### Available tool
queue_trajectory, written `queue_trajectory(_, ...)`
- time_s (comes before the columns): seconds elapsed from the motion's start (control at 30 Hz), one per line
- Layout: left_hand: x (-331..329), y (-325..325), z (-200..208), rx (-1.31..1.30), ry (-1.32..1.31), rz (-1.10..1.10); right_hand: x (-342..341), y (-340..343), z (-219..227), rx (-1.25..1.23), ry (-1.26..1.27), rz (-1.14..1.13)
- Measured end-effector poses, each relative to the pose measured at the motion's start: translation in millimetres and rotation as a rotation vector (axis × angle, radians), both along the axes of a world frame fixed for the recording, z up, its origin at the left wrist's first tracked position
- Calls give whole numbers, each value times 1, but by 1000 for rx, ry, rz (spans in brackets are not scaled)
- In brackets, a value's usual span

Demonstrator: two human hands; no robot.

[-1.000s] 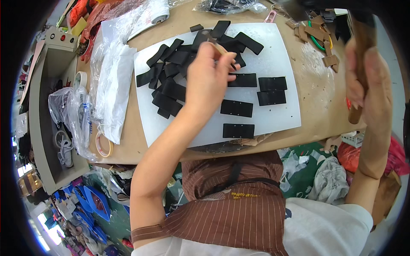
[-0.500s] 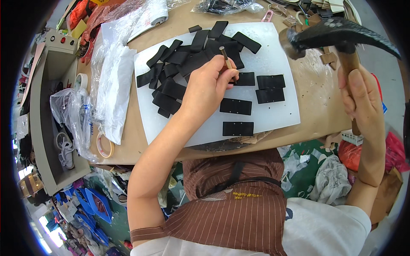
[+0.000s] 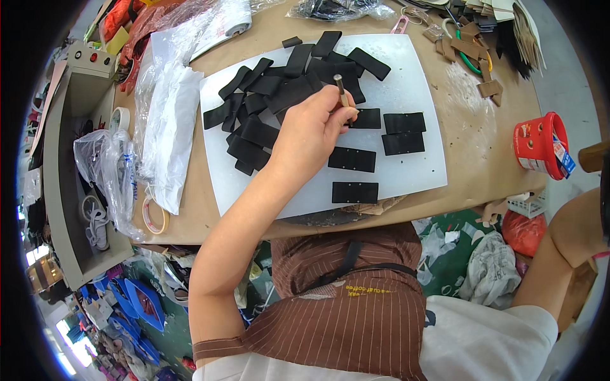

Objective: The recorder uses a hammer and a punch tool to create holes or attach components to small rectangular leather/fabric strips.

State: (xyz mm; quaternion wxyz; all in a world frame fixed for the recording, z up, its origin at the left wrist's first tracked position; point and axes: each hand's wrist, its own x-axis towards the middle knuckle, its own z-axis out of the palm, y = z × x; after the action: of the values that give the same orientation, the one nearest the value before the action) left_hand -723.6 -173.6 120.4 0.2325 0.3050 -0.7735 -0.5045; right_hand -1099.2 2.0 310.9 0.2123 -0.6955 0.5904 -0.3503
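My left hand [image 3: 311,130] pinches a slim metal punch [image 3: 342,89], which stands nearly upright with its top above my fingers. The punch's lower end is hidden behind my fingertips, by the left end of a black strip piece [image 3: 367,118]. Below it lie two flat black pieces [image 3: 351,159] with small holes along their edges, and another pair [image 3: 404,133] overlaps to the right. A heap of black strips [image 3: 279,86] covers the upper left of the white board [image 3: 413,70]. My right forearm [image 3: 575,222] reaches the right rim; its hand is out of sight. A wooden handle end [image 3: 592,158] shows there.
A red bucket [image 3: 537,146] stands at the table's right edge. Brown scraps and green-handled scissors [image 3: 467,60] lie at the far right. Plastic sheeting [image 3: 168,127] and a tape roll [image 3: 155,216] are on the left, beside a grey cabinet [image 3: 73,159].
My right hand has swung the hammer up and out past the right rim, uncovering the red bucket and scissors. My left hand and the punch have barely shifted.
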Motion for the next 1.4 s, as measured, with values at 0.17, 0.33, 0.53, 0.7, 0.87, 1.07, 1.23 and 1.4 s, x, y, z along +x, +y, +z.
queue_trajectory(0.17, -2, 4, -6, -553, 3, -79, -10, 20, -13, 94, -238, -118)
queue_trajectory(0.33, -9, 10, -3, -43, 37, 119, 150, -32, -34, 217, -520, -189)
queue_trajectory(0.53, -3, 7, -15, -98, 113, 160, 130, -35, -65, 240, -52, -291)
queue_trajectory(0.7, -6, 6, -10, -67, 32, 134, 111, -38, -28, 288, -320, -268)
queue_trajectory(0.87, -12, 13, -5, -245, -15, 57, 142, -51, -43, 306, 42, -80)
queue_trajectory(1.07, -6, 24, -16, -549, 71, 186, 140, -39, -78, 295, -50, -172)
queue_trajectory(1.23, 17, 4, 18, 240, 447, 319, 94, 13, -125, 245, 37, -510)
queue_trajectory(1.4, 98, 19, 22, 333, 255, 420, 78, 59, -169, 318, 571, -596)
